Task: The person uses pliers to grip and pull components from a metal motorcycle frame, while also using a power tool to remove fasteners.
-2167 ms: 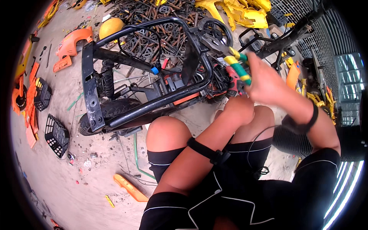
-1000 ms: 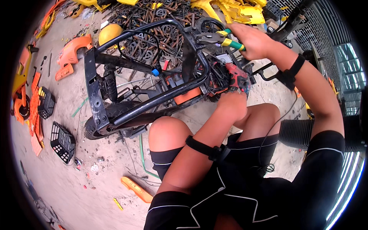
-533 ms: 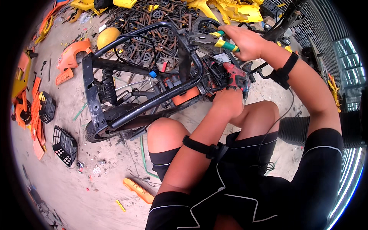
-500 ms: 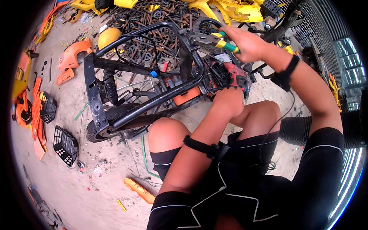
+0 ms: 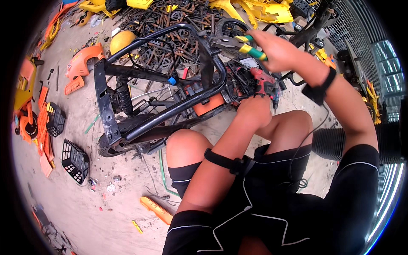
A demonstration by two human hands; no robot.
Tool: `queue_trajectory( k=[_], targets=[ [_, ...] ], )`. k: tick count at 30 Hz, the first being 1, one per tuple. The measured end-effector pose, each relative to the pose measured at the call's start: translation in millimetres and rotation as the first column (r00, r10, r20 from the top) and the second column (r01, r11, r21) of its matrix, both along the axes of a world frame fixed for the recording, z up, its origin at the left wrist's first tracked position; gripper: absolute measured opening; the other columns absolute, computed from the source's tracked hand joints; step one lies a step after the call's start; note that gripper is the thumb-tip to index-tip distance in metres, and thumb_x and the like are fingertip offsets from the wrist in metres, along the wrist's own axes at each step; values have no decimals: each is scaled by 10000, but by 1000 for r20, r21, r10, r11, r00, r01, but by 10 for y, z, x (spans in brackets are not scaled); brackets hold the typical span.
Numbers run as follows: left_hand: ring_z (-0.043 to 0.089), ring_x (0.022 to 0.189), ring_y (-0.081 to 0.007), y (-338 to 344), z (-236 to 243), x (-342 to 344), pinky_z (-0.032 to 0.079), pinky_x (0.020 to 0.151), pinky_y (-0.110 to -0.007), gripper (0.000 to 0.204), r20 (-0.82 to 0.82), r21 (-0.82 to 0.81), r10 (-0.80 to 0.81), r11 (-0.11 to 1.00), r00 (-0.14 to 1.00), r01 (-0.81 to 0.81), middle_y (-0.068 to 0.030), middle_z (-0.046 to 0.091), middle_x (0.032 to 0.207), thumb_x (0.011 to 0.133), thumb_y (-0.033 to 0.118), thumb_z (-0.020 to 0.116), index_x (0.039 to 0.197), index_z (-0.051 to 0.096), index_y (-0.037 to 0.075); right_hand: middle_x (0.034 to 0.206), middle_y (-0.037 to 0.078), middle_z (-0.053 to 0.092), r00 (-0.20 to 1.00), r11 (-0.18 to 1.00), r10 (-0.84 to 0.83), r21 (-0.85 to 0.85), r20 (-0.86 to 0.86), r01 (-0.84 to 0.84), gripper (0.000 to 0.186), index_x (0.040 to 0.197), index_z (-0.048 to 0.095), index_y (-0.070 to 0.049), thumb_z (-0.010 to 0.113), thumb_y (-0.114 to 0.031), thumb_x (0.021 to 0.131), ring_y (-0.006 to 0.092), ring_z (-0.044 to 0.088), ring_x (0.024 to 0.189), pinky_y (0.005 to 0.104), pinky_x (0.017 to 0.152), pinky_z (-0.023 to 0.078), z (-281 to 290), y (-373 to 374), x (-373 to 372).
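Observation:
My right hand (image 5: 278, 52) is closed round the green-and-yellow handles of a pair of pliers (image 5: 229, 41). The metal jaws are at the upper corner of a black tubular frame (image 5: 165, 117); whether they grip something there I cannot tell. Lower down, my left hand (image 5: 255, 109) wraps round a red and black power drill (image 5: 263, 80), whose lower part is hidden by the hand. The drill is above a cluster of dark wires (image 5: 241, 83) in the frame's middle. An orange battery-like block (image 5: 208, 105) sits within the frame, and a shock absorber (image 5: 123, 95) shows at its left end.
Behind the frame lies a heap of rusty metal parts (image 5: 157, 55), with yellow plastic panels (image 5: 272, 12) beyond. Orange fairings (image 5: 85, 59) and black baskets (image 5: 75, 160) lie on the left. An orange strip (image 5: 156, 210) is on the floor near my left knee.
The view has shifted very slightly. Both hands keep their hold on the pliers and the drill, in nearly the same places.

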State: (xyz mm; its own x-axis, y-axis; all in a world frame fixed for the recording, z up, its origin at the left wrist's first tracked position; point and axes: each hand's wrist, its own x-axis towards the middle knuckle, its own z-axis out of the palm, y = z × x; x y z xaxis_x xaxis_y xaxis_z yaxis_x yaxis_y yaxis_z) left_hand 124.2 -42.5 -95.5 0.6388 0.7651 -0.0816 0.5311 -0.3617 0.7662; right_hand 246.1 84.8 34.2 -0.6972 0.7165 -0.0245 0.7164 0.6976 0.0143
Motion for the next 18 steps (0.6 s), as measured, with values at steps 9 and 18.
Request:
queue_trajectory(
  k=[9,18],
  targets=[
    [672,1073,-412,44,20,50,540,918,-506,387,51,-35,14,999,999,-12,-249,692,1139,862,246,598,1164,643,8,1178,283,610,977,980,-195,-33,82,198,840,1451,333,44,704,-77,708,456,602,1142,483,967,510,141,-515,-203],
    [677,1043,-426,79,-37,-75,537,906,-508,429,20,30,77,997,997,-77,-237,689,1123,872,299,601,1184,640,7,1268,221,598,988,985,151,91,-30,-148,719,1423,423,-9,687,-36,755,434,582,1190,471,986,503,3,167,-141]
  ],
)
